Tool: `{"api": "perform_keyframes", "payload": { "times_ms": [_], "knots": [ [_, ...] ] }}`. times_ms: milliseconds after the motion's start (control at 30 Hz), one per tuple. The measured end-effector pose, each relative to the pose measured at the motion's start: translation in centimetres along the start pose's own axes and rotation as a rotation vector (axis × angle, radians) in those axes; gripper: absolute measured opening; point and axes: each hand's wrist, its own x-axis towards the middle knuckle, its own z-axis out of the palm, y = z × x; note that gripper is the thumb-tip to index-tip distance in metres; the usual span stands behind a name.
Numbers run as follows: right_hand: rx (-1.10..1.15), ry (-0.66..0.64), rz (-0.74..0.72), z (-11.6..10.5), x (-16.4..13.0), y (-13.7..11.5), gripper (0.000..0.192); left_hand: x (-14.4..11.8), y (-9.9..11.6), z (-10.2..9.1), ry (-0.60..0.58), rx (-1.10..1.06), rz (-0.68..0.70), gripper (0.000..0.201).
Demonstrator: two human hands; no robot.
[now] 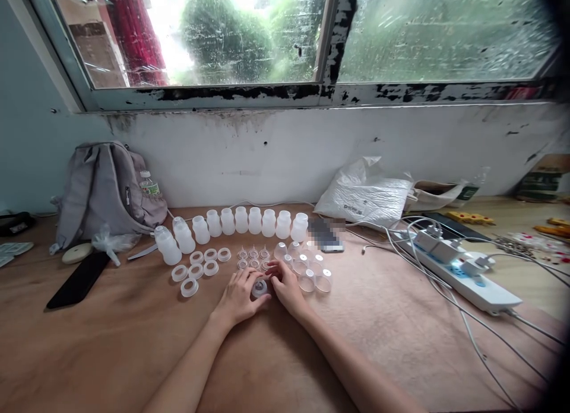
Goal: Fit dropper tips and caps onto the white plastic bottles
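Note:
My left hand (239,294) curls around a translucent baby bottle collar ring (260,288) with a teat in its middle, resting on the table. Its fingers and thumb close on the ring's sides. Just right of the ring is my right hand (287,285), with bent fingers drawn together at its far edge; whatever they hold is hidden. Beyond my hands lie several clear silicone teats (253,254). Clear domed caps (306,281) stand by my right hand. Loose collar rings (189,288) lie to the left. Frosted baby bottles (241,221) form a curved row behind.
A grey backpack (104,187) leans by the wall, with a black phone-like slab (78,280) before it. A phone (332,242) and a silvery plastic bag (365,193) lie at back right. A power strip (472,282) with trailing cables runs along the right.

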Motion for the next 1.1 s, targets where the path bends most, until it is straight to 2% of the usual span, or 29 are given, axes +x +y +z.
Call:
{"api": "perform_keyframes", "payload": {
  "times_ms": [100, 300, 367, 433, 500, 567, 667, 733, 800, 900, 967, 1100],
  "knots": [
    [-0.031, -0.012, -0.029, 0.0, -0.1, -0.3, 0.037, 0.2, -0.4, 0.5, 0.069, -0.139, -0.095, 0.017],
    [-0.029, -0.150, -0.128, 0.1, -0.6, -1.3, 0.048, 0.3, -0.7, 1.3, 0.173, -0.323, -0.284, 0.022],
    [-0.036, -0.172, -0.152, 0.2, -0.7, -1.4, 0.048, 0.3, -0.4, 0.9, 0.206, -0.354, -0.281, 0.022],
    [-0.055, -0.143, -0.154, 0.3, -0.7, -1.3, 0.045, 0.2, -0.2, 0.2, 0.212, -0.344, -0.218, 0.021],
    [-0.073, -0.093, -0.133, 0.3, -0.7, -1.2, 0.040, 0.1, -0.1, -0.7, 0.124, -0.343, -0.135, 0.020],
    [-0.083, -0.056, -0.105, 0.2, -0.5, -1.0, 0.037, 0.0, -0.2, -1.5, -0.055, -0.367, -0.091, 0.021],
    [-0.093, -0.029, -0.076, 0.1, -0.4, -0.9, 0.036, 0.0, -0.4, -2.0, -0.298, -0.402, -0.130, 0.024],
    [-0.095, -0.018, -0.071, 0.0, -0.4, -0.9, 0.036, -0.1, -0.4, -1.8, -0.352, -0.414, -0.191, 0.025],
    [-0.083, -0.013, -0.069, 0.0, -0.4, -1.0, 0.036, 0.0, -0.4, -1.5, -0.309, -0.445, -0.253, 0.023],
    [-0.015, -0.046, -0.062, 0.0, -0.5, -1.3, 0.036, 0.2, -0.4, -0.8, -0.103, -0.612, -0.345, 0.026],
    [0.073, -0.121, -0.057, -0.1, -0.6, -1.6, 0.035, 0.5, -0.5, -0.4, 0.019, -0.789, -0.395, 0.027],
    [0.206, -0.229, -0.043, -0.2, -0.8, -2.3, 0.030, 0.8, -0.5, 0.0, 0.089, -0.949, -0.431, 0.029]
  ]
}}
